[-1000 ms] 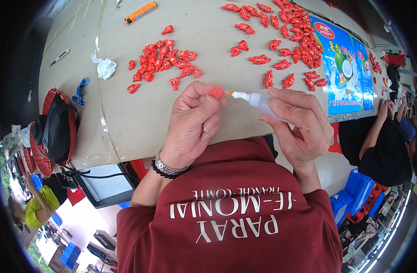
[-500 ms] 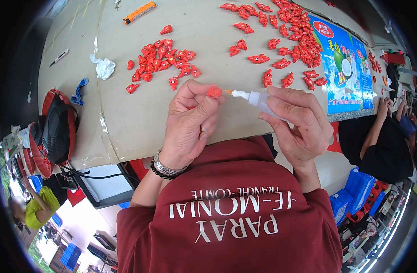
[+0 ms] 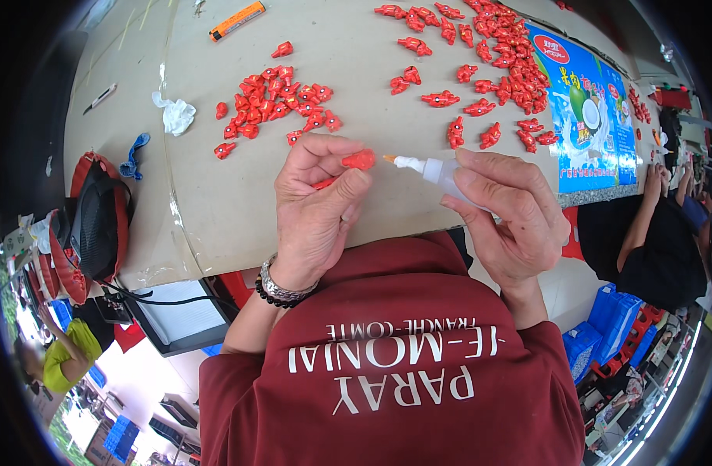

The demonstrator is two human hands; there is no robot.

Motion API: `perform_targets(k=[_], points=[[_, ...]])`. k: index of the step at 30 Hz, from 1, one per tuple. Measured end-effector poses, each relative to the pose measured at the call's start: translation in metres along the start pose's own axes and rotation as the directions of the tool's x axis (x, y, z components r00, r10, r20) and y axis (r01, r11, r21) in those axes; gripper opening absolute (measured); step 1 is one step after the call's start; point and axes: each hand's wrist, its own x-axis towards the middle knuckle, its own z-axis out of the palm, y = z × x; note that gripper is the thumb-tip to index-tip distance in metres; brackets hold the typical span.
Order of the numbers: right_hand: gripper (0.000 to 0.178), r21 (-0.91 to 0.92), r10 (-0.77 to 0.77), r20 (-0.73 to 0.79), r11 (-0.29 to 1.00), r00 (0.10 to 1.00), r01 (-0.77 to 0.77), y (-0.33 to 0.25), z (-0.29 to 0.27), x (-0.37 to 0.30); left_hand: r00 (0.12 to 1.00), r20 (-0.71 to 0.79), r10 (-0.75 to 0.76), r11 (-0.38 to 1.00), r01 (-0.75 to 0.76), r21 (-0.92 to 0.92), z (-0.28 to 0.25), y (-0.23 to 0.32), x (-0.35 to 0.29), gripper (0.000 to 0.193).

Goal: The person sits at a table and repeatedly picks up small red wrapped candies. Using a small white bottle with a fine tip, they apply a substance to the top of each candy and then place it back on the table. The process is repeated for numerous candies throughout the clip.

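Note:
Between the thumb and fingers of my left hand (image 3: 317, 194) is a small red plastic part (image 3: 359, 160). Another bit of red shows against the palm, mostly hidden by the fingers. My right hand (image 3: 515, 206) grips a white squeeze bottle (image 3: 447, 180) with a narrow tip, held sideways. The tip points at the red part with a small gap between them. Beyond my left hand lies a pile of small red plastic pieces (image 3: 267, 101). A larger heap of red pieces (image 3: 515, 58) spreads over the far right of the table.
A blue printed sheet (image 3: 593, 116) lies right of the heap. On the table's left are an orange tube-like object (image 3: 237, 21), a thin knife (image 3: 100, 99), a crumpled white tissue (image 3: 176, 115) and a blue scrap (image 3: 135, 157). A black-and-red bag (image 3: 100, 217) sits at the left edge. Other people work at both sides.
The red part has turned in my left fingers and moved slightly left, away from the bottle tip. My left hand has shifted a little left; the right hand has hardly moved.

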Motion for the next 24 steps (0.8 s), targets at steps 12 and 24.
perform_targets(k=[12, 24], points=[[0.028, 0.006, 0.0, -0.022, 1.0, 1.0, 0.0, -0.0064, -0.0019, 0.0025, 0.999, -0.006, 0.043, 0.999, -0.043, 0.013, 0.0001, 0.0009, -0.0008, 0.029], [0.027, 0.02, 0.018, 0.001, 1.0, 1.0, -0.018, -0.0095, -0.0016, 0.0027, 0.997, -0.026, 0.077, 0.997, -0.077, 0.018, -0.0008, 0.002, -0.001, 0.033]])
